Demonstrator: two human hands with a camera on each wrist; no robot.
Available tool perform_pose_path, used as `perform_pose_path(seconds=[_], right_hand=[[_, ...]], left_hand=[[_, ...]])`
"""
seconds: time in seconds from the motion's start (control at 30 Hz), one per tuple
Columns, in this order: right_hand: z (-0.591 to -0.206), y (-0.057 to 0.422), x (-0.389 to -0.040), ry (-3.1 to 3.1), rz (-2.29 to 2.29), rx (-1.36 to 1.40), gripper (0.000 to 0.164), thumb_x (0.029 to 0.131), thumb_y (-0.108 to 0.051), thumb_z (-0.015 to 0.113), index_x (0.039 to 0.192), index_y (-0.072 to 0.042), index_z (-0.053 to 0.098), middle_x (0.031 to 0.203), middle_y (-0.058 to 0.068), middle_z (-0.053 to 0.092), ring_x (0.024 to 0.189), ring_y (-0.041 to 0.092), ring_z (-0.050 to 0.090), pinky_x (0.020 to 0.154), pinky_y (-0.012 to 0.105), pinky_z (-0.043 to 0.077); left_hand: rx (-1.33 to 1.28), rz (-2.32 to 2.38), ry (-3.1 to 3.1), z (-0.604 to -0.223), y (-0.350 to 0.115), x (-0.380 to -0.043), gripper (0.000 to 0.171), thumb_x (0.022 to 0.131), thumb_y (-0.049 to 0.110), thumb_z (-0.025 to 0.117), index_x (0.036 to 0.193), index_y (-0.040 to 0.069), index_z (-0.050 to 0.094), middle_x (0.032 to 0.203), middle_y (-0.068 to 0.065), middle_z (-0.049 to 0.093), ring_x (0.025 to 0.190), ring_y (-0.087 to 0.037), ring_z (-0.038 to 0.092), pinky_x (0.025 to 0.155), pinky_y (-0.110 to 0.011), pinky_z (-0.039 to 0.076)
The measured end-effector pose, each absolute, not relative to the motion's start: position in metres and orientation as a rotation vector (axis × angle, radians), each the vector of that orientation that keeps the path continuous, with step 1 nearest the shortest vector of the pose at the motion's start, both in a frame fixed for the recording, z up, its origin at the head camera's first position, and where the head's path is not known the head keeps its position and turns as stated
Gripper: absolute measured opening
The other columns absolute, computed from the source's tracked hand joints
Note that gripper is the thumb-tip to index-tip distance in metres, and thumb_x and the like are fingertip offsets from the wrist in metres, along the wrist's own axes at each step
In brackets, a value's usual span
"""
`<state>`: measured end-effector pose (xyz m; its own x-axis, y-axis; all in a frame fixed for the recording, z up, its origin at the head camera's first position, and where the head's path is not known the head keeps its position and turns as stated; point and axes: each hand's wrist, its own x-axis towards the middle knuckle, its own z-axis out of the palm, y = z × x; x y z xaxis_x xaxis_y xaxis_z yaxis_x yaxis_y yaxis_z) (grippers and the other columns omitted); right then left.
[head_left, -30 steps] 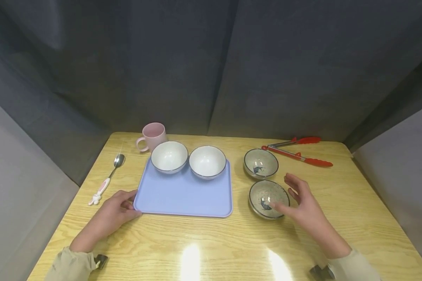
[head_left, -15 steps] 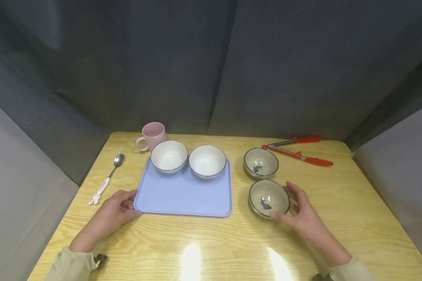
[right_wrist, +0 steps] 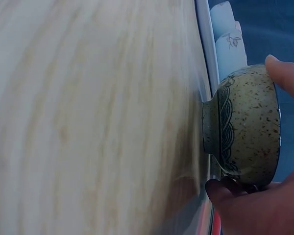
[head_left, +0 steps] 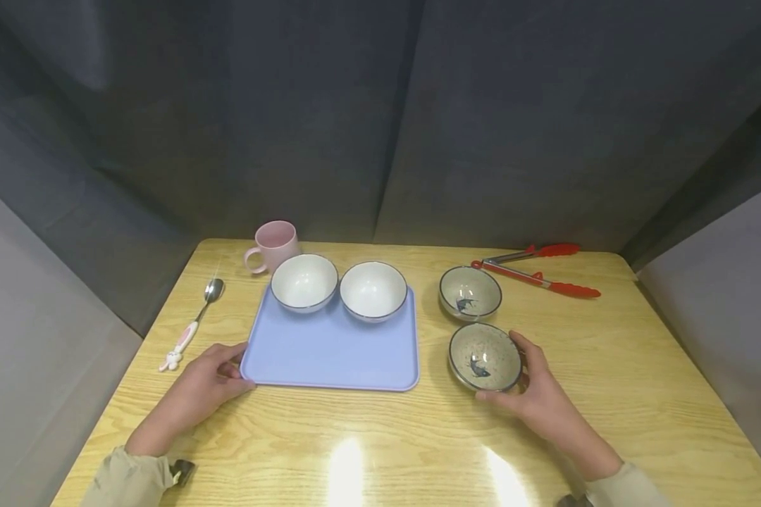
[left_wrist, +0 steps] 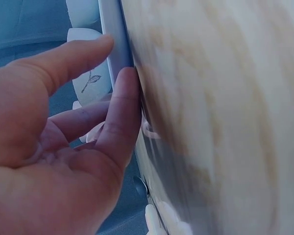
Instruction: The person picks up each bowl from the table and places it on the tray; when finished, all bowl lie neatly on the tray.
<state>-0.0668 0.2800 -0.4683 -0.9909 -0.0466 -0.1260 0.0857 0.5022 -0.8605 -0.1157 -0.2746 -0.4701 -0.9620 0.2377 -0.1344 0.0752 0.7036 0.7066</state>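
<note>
My left hand (head_left: 206, 384) is at the near left corner of the blue tray (head_left: 336, 359), thumb at the front edge and fingers at the left side, holding the corner. On the tray's far part stand two white bowls, the left bowl (head_left: 305, 283) and the right bowl (head_left: 373, 291). To the right of the tray, my right hand (head_left: 539, 391) holds a speckled bowl (head_left: 485, 355), thumb at its near rim and fingers around its right side. That bowl (right_wrist: 250, 127) looks upright on the table. A second speckled bowl (head_left: 471, 292) stands just behind it.
A pink mug (head_left: 277, 244) stands behind the left white bowl. A spoon (head_left: 190, 331) with a rabbit handle lies left of the tray. Red-tipped tongs (head_left: 539, 278) lie spread at the back right. A dark curtain (head_left: 380, 127) hangs behind the table (head_left: 292, 436).
My right hand has come in around the near speckled bowl, its thumb moving from over the bowl to the near rim. The left hand and tray have stayed put.
</note>
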Motion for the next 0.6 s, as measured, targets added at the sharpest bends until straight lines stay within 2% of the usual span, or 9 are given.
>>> perform_pose_path(seconds=[0.23,0.6], right_hand=[[-0.4695,0.2780,-0.0678,2.609,-1.492,0.050,0.140,0.081,-0.021,0.102,0.177,0.002,0.003,0.178,0.036,0.014,0.166,0.062,0.017,0.132,0.074,0.022],[-0.4655,0.2753,-0.0679,2.625,-1.438,0.059,0.139,0.082,-0.018,0.101,0.177,0.003,0.001,0.177,0.038,0.015,0.163,0.068,0.019,0.131,0.075,0.027]], left_hand=[[0.279,1.110,2.698,-0.4691,-0.2748,-0.1148,0.076,0.097,0.015,0.089,0.158,-0.013,0.052,0.131,-0.021,0.068,0.104,-0.018,0.068,0.078,-0.020,0.058],[0.271,1.118,2.690,-0.4693,-0.2749,-0.1145,0.076,0.098,0.015,0.088,0.159,-0.013,0.052,0.132,-0.021,0.068,0.105,-0.018,0.067,0.078,-0.019,0.058]])
